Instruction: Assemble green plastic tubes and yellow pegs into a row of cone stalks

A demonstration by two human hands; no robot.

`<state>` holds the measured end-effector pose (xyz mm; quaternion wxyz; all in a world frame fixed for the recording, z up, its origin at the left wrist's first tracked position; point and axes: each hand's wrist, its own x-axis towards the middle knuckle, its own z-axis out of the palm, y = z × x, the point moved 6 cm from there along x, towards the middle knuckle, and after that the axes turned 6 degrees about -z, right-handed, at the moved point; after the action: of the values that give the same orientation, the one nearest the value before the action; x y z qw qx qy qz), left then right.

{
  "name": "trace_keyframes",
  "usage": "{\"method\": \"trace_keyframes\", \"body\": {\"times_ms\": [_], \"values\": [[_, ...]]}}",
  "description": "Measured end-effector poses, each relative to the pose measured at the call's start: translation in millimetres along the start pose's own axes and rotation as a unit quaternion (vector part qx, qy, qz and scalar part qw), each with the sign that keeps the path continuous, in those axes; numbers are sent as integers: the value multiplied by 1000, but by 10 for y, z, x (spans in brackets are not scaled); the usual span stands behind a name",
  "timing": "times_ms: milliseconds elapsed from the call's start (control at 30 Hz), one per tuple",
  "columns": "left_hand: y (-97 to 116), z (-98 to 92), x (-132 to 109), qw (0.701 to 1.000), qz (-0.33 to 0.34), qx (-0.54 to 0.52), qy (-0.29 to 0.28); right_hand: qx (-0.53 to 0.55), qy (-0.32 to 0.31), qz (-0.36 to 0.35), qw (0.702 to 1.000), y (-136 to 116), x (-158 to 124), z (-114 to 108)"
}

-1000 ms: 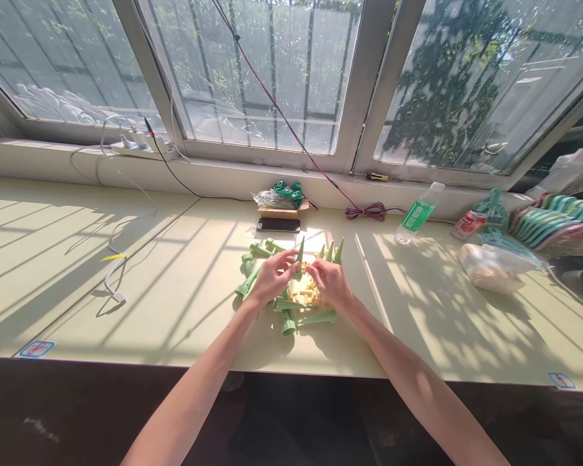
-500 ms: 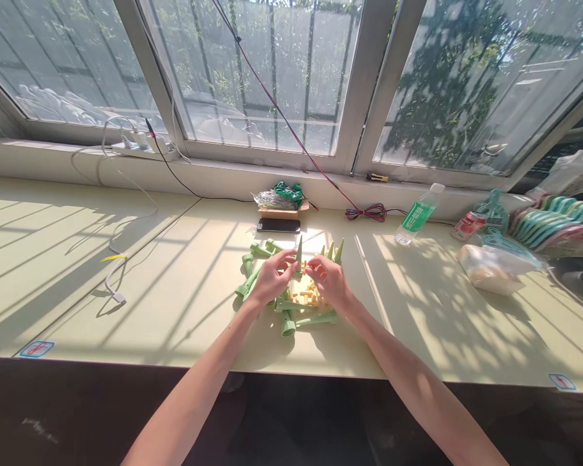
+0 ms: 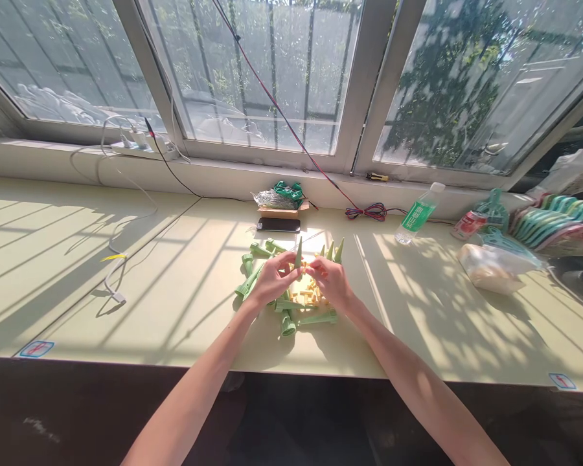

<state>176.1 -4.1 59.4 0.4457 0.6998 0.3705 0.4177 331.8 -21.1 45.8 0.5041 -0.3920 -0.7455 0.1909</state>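
Currently, the left hand (image 3: pixel 273 279) is grasping a green spike (image 3: pixel 298 252) in front of the black phone (image 3: pixel 278 224).
From the head view, this spike is pointing upward on the near side of the phone's right end. The right hand (image 3: pixel 334 282) is reaching in just beside it; whether that grip is pinching anything cannot be told. Loose green spikes (image 3: pixel 247 286) and yellow pieces (image 3: pixel 307 297) are lying on the counter (image 3: pixel 150 310) in front of the phone; a bottle (image 3: pixel 416 217) is resting to its right.
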Motion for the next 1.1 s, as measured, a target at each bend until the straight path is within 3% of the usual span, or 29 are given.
{"method": "trace_keyframes", "body": {"times_ms": [367,700,1100], "values": [[-51,34,-5,999,-8,-12,-33,-38,-26,-28,999,-46,-25,32],[-90,-7,18,999,-18,-42,9,-25,-19,-14,999,-114,6,4],[-114,-5,9,1000,-13,-27,4,-39,-24,-10,999,-12,-17,10]]}}
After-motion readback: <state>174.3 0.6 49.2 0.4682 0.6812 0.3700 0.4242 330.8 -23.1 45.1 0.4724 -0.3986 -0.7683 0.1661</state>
